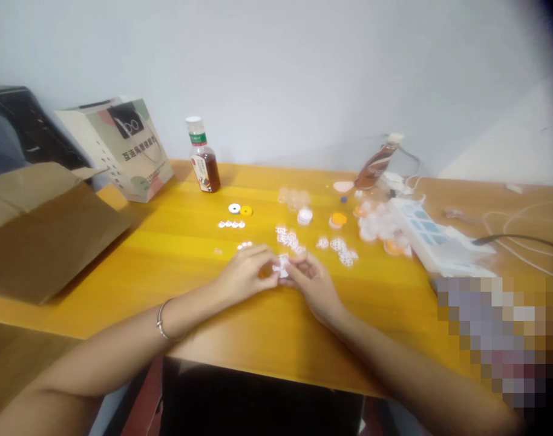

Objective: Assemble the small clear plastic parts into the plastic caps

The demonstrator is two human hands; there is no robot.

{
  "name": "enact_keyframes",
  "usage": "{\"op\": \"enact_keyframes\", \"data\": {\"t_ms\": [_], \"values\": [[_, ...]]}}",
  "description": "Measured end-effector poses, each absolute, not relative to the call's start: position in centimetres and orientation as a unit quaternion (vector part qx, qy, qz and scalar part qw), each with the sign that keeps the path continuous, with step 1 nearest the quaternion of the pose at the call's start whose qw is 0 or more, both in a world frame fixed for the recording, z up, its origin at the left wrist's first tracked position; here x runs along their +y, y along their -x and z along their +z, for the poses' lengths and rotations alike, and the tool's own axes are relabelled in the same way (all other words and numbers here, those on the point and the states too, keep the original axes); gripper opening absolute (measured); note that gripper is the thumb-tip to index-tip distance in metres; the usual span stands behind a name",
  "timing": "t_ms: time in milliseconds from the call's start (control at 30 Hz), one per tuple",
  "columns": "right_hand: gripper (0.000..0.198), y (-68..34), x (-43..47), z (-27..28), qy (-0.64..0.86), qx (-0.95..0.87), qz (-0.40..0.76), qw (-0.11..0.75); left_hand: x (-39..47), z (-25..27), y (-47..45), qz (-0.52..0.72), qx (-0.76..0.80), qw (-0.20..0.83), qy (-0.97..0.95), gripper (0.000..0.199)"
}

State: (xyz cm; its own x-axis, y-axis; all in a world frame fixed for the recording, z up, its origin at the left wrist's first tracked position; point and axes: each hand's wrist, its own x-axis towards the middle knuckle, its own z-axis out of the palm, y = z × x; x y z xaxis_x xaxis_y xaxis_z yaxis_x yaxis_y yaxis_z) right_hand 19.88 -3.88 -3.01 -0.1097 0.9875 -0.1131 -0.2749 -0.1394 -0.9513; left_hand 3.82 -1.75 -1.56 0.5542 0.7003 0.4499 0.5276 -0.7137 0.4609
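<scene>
White piece (283, 267), pinched, between both hands (247, 270) (316, 286)

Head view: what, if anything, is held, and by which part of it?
A small white piece, by opposite edges: left hand on its left, right hand on its right; blur hides finer detail.

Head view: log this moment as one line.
left hand: pinching small white piece | right hand: holding same piece | white patterned pieces: on table, just beyond | detail: blurred
</scene>
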Motion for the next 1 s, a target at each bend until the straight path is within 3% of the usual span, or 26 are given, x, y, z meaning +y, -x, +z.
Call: {"op": "enact_keyframes", "data": {"t_ms": [467, 833, 1000], "values": [[0.021, -20.3, -3.8, -2.8, 0.420, -0.379, 0.646, 0.513, -1.7, -1.5, -2.6, 0.251, 0.250, -0.059, -0.933, 0.015], [0.034, -21.2, -2.9, -2.9, 0.401, -0.471, 0.628, 0.471, -1.4, -1.3, -2.1, 0.315, 0.291, -0.007, -0.903, 0.021], [0.036, -21.5, -2.4, -3.3, 0.440, -0.470, 0.607, 0.466, -1.5, 0.7, -0.5, 0.178, 0.318, 0.148, -0.920, 0.038]]}}
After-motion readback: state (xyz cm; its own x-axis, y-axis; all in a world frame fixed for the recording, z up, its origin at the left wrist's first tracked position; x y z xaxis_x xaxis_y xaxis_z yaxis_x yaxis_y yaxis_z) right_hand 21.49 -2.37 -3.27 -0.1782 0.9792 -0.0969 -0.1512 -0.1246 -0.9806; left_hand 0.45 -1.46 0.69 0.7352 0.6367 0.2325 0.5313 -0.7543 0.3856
